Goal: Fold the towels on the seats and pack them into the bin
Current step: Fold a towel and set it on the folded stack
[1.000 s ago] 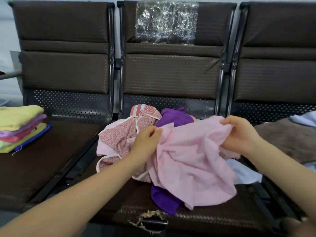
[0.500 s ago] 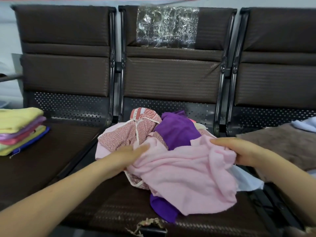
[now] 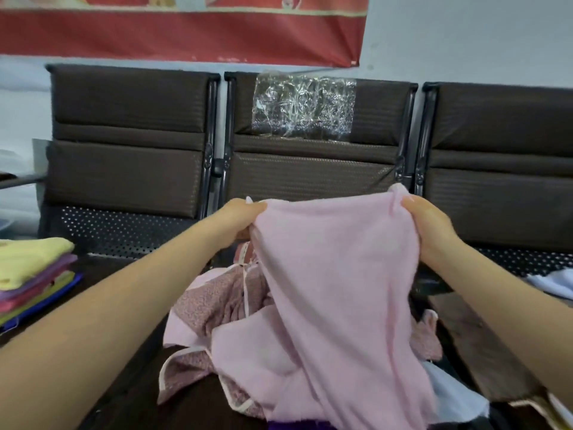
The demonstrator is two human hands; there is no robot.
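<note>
A light pink towel (image 3: 335,274) hangs lifted above the middle seat. My left hand (image 3: 238,220) grips its upper left edge and my right hand (image 3: 429,221) grips its upper right corner, so the top edge stretches between them. The towel's lower part still drapes onto a heap of unfolded towels (image 3: 217,308), among them a speckled pink one with white piping and a purple one at the bottom. A stack of folded towels (image 3: 34,274), yellow on top, sits on the left seat. No bin is in view.
Three dark brown seats stand in a row against the wall, the middle backrest (image 3: 310,178) patched with clear tape. A brown towel (image 3: 477,346) and a pale blue one (image 3: 555,282) lie on the right seat. A red banner (image 3: 186,29) hangs above.
Both hands have raised the pink towel off the heap and pulled apart, spreading its top edge. The view has tilted upward, showing the wall and banner.
</note>
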